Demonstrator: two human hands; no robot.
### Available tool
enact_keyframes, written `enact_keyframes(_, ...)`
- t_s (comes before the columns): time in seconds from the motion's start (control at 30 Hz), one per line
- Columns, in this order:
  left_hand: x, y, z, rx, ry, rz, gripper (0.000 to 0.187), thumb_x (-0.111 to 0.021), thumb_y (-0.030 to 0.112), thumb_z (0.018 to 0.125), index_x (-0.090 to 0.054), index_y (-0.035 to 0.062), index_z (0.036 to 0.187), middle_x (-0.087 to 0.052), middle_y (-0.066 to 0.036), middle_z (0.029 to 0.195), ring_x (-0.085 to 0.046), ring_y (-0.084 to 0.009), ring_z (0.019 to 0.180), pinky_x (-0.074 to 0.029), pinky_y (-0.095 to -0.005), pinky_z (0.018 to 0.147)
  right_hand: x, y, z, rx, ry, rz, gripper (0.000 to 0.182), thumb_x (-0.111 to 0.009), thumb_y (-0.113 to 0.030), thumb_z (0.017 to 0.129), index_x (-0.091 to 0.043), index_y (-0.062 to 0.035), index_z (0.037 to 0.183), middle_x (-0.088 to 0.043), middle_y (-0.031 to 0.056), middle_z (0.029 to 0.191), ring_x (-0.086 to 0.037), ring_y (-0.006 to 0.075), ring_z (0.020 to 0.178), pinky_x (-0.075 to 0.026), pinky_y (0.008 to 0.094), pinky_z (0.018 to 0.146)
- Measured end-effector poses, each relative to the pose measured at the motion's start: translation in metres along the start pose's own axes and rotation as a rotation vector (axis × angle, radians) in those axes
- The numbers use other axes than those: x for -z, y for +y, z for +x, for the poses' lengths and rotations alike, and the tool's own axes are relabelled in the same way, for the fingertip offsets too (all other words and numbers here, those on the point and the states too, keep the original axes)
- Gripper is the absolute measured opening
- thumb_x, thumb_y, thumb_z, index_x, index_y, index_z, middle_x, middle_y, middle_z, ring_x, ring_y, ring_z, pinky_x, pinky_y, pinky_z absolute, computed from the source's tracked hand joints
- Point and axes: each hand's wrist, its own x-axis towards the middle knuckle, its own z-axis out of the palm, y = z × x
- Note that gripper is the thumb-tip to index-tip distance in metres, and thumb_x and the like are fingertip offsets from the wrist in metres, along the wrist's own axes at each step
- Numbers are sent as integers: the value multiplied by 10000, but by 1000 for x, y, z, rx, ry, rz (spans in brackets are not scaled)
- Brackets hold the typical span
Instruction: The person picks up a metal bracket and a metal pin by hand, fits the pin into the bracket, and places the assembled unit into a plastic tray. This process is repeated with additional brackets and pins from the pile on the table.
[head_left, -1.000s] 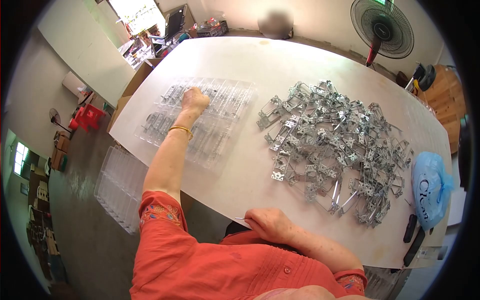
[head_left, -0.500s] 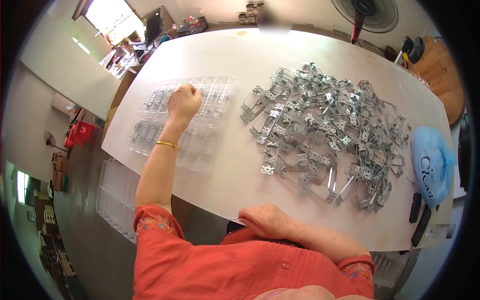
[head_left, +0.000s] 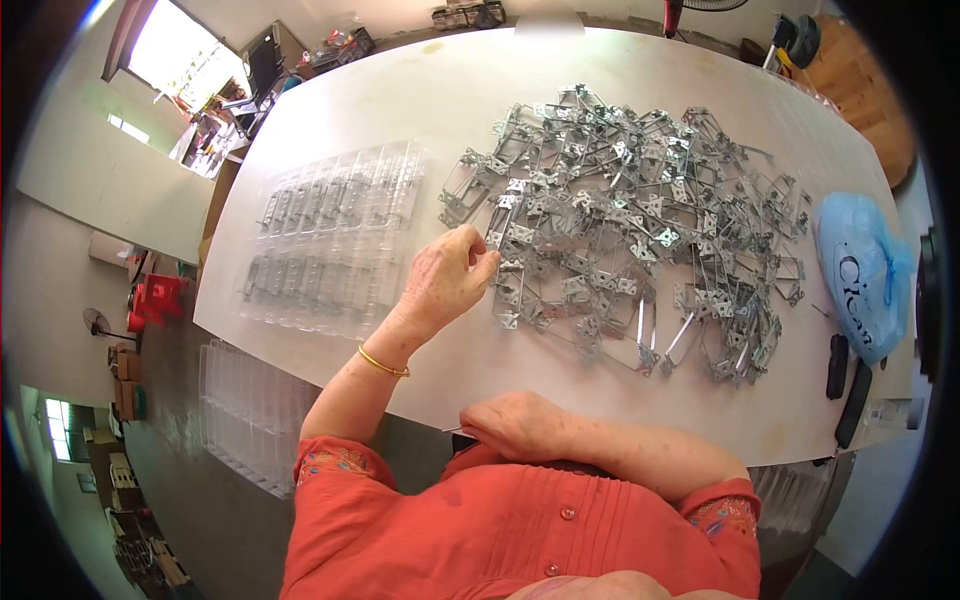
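My left hand (head_left: 450, 278), with a yellow bangle at the wrist, is at the left edge of a heap of silver metal brackets (head_left: 640, 235). Its thumb and forefinger are pressed together beside a bracket; what lies between them is hidden. At the table's near edge, close to my body, my right hand (head_left: 515, 425) is closed around a thin metal piece, of which only a small end shows. Left of the heap lie clear plastic trays (head_left: 335, 235) with metal brackets in rows of compartments.
A blue plastic bag (head_left: 862, 280) lies at the table's right, beside two black objects (head_left: 845, 390). More clear trays (head_left: 250, 415) stand below the table's left edge. Behind the far edge are a fan (head_left: 675, 15) and a wooden round surface (head_left: 865, 110).
My left hand has moved from above the trays rightward to the heap's edge. My right hand stays closed near my body. The view has shifted, so the table sits higher.
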Motion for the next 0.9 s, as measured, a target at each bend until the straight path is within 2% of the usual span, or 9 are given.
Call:
enact_keyframes(0.4, -16, 37, 5, -79, 23, -143, 157, -708, 148, 934, -677, -5, 939, -656, -95, 857, -581, -170, 705, -494, -321, 673, 0, 0, -2, -7, -47, -27, 400, -795, -279, 821, -514, -53, 994, -630, 153, 849, -645, 405, 783, -520, 481, 659)
enact_keyframes(0.47, -20, 39, 6, -108, 34, -170, 138, -708, 132, 933, -684, -2, 956, -654, -89, 877, -589, -164, 716, -494, -315, 675, 1, 1, -1, 34, 5, -14, 123, -605, -177, 983, -552, -66, 985, -625, 138, 808, -643, 381, 739, -526, 465, 638)
enact_keyframes(0.5, -21, 41, 7, -109, 29, -171, 138, -708, 132, 933, -684, -2, 956, -654, -89, 877, -589, -164, 716, -494, -315, 675, 1, 1, -1, 30, 8, -14, 123, -605, -177, 983, -552, -66, 985, -625, 138, 808, -643, 381, 739, -526, 465, 638)
enact_keyframes(0.57, -24, 44, 6, -123, 52, -183, 118, -712, 111, 928, -687, -1, 958, -656, -87, 884, -600, -165, 721, -498, -316, 680, -2, 1, -3, -22, -55, -18, 410, -797, -288, 818, -508, -53, 988, -622, 152, 847, -645, 407, 797, -520, 487, 665)
enact_keyframes(0.7, -26, 49, 0, -167, 29, -159, 86, -713, 77, 915, -689, 8, 959, -653, -88, 883, -621, -190, 737, -506, -317, 681, 1, -1, -3, -71, -87, -10, 402, -793, -280, 822, -503, -48, 977, -624, 157, 862, -646, 411, 817, -519, 491, 678)
enact_keyframes(0.77, -24, 52, -2, -414, -9, -39, 113, -699, 20, 886, -683, 18, 997, -659, -96, 955, -647, -255, 854, -527, -359, 758, 2, -1, -2, -34, -108, -14, 375, -782, -245, 826, -503, -41, 969, -626, 158, 865, -648, 411, 818, -519, 498, 684)
enact_keyframes(0.8, -24, 55, -3, -420, -29, -49, 113, -699, 20, 886, -683, 18, 997, -659, -96, 955, -647, -255, 854, -527, -359, 758, 4, -1, -2, -52, -93, -9, 375, -782, -245, 826, -503, -41, 969, -626, 158, 865, -648, 411, 818, -519, 498, 684)
enact_keyframes(0.87, -25, 62, -7, -617, -52, 50, 211, -676, -25, 850, -674, 24, 1055, -665, -113, 1094, -632, -326, 1045, -524, -420, 891, 7, -2, 0, -40, -123, -3, 350, -770, -210, 827, -514, -32, 985, -647, 163, 889, -658, 418, 828, -524, 500, 685)
enact_keyframes(0.9, -25, 64, -9, -640, -65, 24, 211, -676, -25, 850, -674, 24, 1055, -665, -113, 1094, -632, -326, 1045, -524, -420, 891, 3, -2, 0, -71, -106, -14, 350, -770, -210, 827, -514, -32, 985, -647, 163, 889, -658, 418, 828, -524, 500, 685)
